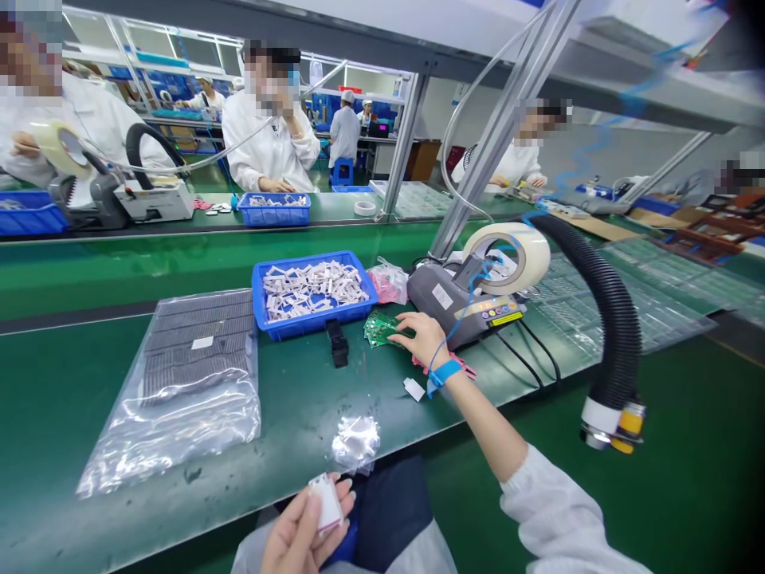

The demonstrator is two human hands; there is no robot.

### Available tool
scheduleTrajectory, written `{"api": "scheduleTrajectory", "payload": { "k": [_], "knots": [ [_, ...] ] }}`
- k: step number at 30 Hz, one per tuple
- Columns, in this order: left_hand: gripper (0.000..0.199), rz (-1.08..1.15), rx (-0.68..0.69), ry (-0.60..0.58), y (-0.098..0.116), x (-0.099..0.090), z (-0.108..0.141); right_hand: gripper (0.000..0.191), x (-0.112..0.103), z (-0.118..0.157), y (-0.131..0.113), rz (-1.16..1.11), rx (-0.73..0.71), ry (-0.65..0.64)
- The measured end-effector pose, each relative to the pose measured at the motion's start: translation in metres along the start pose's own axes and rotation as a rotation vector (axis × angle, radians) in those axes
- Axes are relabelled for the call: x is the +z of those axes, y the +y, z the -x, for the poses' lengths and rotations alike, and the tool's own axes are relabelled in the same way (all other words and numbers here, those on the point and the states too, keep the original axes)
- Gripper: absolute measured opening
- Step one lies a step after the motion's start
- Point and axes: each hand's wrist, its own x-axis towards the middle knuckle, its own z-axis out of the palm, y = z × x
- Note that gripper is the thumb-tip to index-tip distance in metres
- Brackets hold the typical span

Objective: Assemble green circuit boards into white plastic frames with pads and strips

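Near the bottom of the head view, my left hand holds a small white plastic case between thumb and fingers, in front of the bench edge. My right hand, with a blue strap on its wrist, reaches over the bench. Its thumb and fingertips touch a small pile of green circuit boards; whether one is gripped is hard to tell. A white piece lies below that hand, and pink parts lie partly behind the wrist.
A blue tray holds many white parts. Left of it lies a plastic bag of grey strips. A tape dispenser and a black flexible hose stand right. Clear film lies near the front edge. Several people work beyond.
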Motion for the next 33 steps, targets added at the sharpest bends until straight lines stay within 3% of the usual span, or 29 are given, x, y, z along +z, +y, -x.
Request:
{"api": "scheduleTrajectory", "payload": {
  "k": [5,10,12,17,21,24,28,33],
  "knots": [
    [0.038,0.022,-0.005,-0.083,-0.001,0.007,0.002,0.027,-0.016,0.001,-0.015,-0.165,-0.009,0.076],
    [0.035,0.001,0.085,-0.091,-0.001,0.025,0.007,0.032,-0.023,0.023,-0.046,-0.429,0.181,0.089],
    [0.038,-0.029,0.135,-0.083,-0.001,0.032,0.005,0.037,-0.02,0.041,-0.067,-0.587,0.275,-0.006],
    [0.038,-0.07,0.3,-0.138,-0.003,0.043,-0.006,0.044,-0.011,0.091,-0.114,-0.967,0.441,-0.452],
    [0.035,-0.161,0.389,-0.216,-0.003,0.048,-0.009,0.048,-0.01,0.115,-0.13,-1.12,0.521,-0.567],
    [0.03,-0.237,0.461,-0.256,-0.005,0.05,-0.005,0.044,-0.01,0.126,-0.136,-1.204,0.575,-0.543],
    [0.027,-0.367,0.541,-0.257,-0.007,0.049,0.006,0.04,-0.009,0.139,-0.145,-1.349,0.633,-0.409],
    [0.033,-0.575,0.591,-0.244,-0.003,0.046,0.021,0.04,-0.014,0.149,-0.157,-1.443,0.638,-0.38]
  ]
}}
